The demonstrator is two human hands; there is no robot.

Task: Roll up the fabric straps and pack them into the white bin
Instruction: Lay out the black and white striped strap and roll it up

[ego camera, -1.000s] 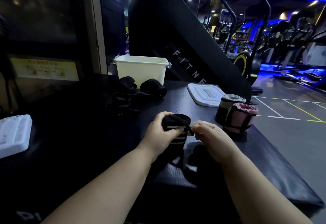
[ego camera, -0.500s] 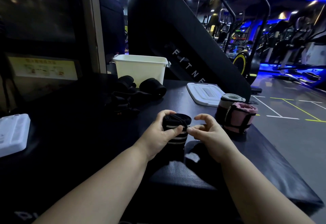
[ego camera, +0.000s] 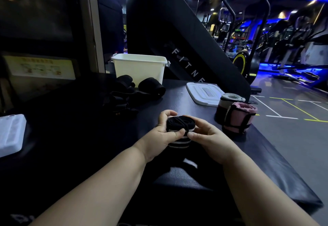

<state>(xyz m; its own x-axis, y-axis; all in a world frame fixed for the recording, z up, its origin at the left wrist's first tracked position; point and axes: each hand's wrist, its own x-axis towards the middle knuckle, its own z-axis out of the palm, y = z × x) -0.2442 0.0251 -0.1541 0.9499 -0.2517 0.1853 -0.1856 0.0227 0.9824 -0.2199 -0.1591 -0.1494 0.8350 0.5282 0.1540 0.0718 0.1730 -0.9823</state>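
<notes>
Loose black straps are lying before the white bin at the far edge of the surface. Nearer the front edge, the left-hand grip is curling round an upright rolled striped strap, and the right-hand grip is pinching its other side. Two rolled straps are standing by the right edge.

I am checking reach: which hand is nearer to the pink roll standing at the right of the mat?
Right. The right hand grips the striped black roll just left of the pink roll; the left hand grips that roll's other side, farther away.
</notes>
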